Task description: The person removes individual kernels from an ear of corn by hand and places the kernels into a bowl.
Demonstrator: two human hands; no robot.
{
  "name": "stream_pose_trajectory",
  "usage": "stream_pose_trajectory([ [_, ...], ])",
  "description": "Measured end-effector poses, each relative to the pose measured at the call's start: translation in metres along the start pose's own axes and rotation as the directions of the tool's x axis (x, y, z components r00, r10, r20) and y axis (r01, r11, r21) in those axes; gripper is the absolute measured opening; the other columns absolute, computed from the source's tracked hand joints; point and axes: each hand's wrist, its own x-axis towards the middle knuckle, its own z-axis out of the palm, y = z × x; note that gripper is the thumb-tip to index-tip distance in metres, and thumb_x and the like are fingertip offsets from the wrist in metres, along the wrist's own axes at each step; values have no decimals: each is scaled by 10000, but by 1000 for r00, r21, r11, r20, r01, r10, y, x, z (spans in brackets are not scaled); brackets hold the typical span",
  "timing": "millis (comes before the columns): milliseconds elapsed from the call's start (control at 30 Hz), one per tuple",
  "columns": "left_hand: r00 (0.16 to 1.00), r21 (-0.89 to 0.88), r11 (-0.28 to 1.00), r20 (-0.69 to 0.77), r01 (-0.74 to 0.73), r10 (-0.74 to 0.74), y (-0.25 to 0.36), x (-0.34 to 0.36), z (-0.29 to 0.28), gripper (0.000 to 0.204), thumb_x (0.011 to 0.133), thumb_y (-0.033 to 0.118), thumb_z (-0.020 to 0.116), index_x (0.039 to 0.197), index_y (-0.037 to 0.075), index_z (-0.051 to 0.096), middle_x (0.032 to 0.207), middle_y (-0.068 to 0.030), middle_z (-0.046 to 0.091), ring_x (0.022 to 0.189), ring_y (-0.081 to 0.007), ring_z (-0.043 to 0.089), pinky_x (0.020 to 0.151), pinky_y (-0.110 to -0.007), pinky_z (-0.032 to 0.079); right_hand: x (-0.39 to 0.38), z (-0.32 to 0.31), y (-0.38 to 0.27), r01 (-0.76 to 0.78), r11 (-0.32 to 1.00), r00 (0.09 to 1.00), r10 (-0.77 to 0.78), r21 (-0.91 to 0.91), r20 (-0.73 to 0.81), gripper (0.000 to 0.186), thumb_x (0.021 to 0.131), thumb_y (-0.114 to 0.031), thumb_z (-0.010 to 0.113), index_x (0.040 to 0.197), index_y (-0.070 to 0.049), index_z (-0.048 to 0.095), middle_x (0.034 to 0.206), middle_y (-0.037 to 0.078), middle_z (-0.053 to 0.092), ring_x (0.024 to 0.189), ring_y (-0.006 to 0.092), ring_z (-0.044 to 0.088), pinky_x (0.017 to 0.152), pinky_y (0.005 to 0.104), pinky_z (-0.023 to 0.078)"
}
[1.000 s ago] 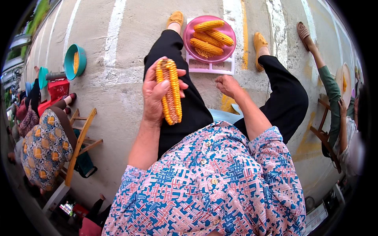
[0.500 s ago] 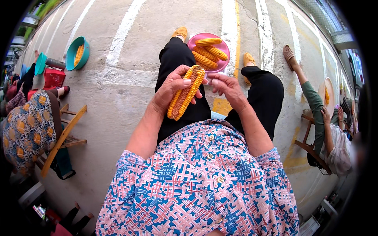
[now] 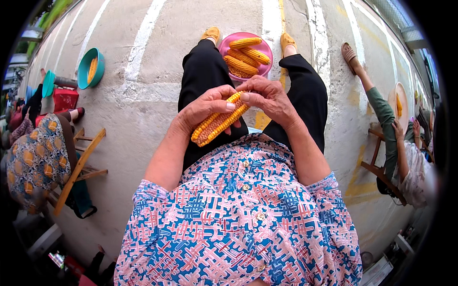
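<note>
Above my lap is a yellow corn cob [image 3: 215,125], tilted, with bare brownish strips where rows of kernels are gone. My left hand [image 3: 207,107] is closed around its middle, thumb lying on top. The fingers of my right hand [image 3: 269,101] are curled over the cob's upper end, the thumb pressed on the kernels there. Between my feet stands a pink basin [image 3: 270,53] with several whole corn cobs [image 3: 247,53] piled in it.
To the left, a teal basin [image 3: 85,66] holds corn, near a seated person [image 3: 38,159] and a wooden chair [image 3: 80,171]. On the right another person [image 3: 412,171] sits with a pale round basin [image 3: 404,102]. White lines [image 3: 145,40] cross the concrete ground.
My right hand has come left from beside the cob and now grips its upper end. The cob has tilted further over and sits slightly lower left. The view has shifted slightly.
</note>
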Motion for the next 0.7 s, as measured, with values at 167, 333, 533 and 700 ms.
stream_pose_trajectory([
  [167, 986, -18, 987, 37, 162, -161, -10, 1, 6, 434, 828, 191, 630, 1169, -3, 444, 1005, -152, 551, 745, -235, 671, 576, -326, 607, -23, 0, 12, -107, 982, 994, 105, 153, 18, 174, 860, -145, 670, 929, 14, 683, 790, 34, 599, 757, 99, 585, 663, 243, 488],
  [333, 958, -53, 957, 42, 284, -282, -20, -2, 16, 422, 837, 180, 639, 1169, -1, 450, 1007, -144, 563, 752, -238, 676, 587, -325, 607, -40, 4, 26, -170, 971, 985, 173, 166, -2, 159, 878, -138, 635, 857, 17, 666, 745, 10, 572, 722, 80, 540, 646, 235, 466],
  [533, 954, -54, 953, 52, 299, -297, -25, -3, 15, 484, 826, 195, 659, 1205, -10, 439, 1034, -154, 572, 775, -240, 685, 604, -320, 607, -46, 9, 26, -339, 853, 938, 339, 397, 72, 221, 921, -189, 576, 838, -4, 664, 709, -18, 558, 618, 38, 470, 555, 188, 389],
  [700, 962, -66, 960, 47, 273, -270, -25, -4, 17, 519, 814, 213, 673, 1215, -14, 435, 1037, -159, 572, 779, -239, 686, 608, -320, 608, -45, 7, 27, -309, 880, 949, 313, 360, 49, 307, 941, -286, 543, 865, -21, 680, 671, -32, 539, 554, 34, 424, 508, 179, 353],
])
